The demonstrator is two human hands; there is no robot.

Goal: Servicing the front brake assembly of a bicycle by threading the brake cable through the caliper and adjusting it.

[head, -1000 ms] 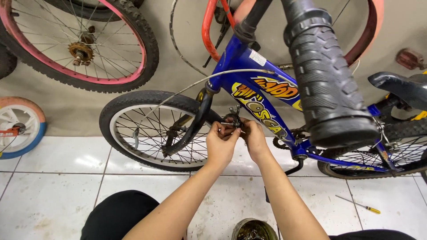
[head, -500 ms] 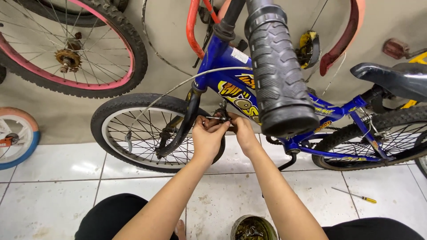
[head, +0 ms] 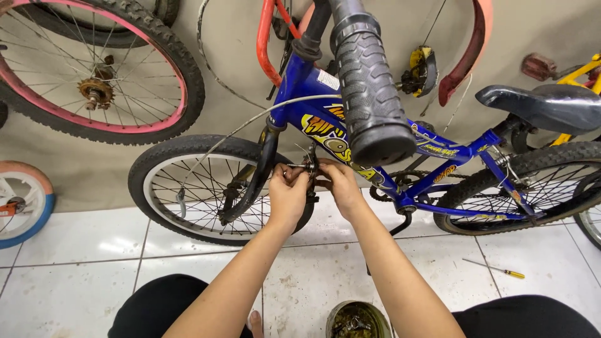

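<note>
A small blue children's bicycle (head: 438,156) stands sideways in front of me on white floor tiles. Its black handlebar grip (head: 369,81) looms large near the camera. My left hand (head: 289,191) and my right hand (head: 335,184) meet at the front brake (head: 308,168), just behind the front wheel (head: 206,188) and black fork (head: 253,181). My fingers are pinched on the small metal brake parts, with a silver cable (head: 250,125) arching up from there. What exactly sits between my fingertips is too small to tell.
A loose pink-rimmed wheel (head: 94,75) leans on the wall at upper left, and a blue-and-orange wheel (head: 22,200) sits at far left. A round tin of small parts (head: 357,320) is between my knees. A yellow-handled screwdriver (head: 498,269) lies on the tiles at right. Black saddle (head: 544,106) at right.
The view has shifted, so the bicycle and grip sit further left in frame. Both hands stay together at the front brake, with only small finger movements.
</note>
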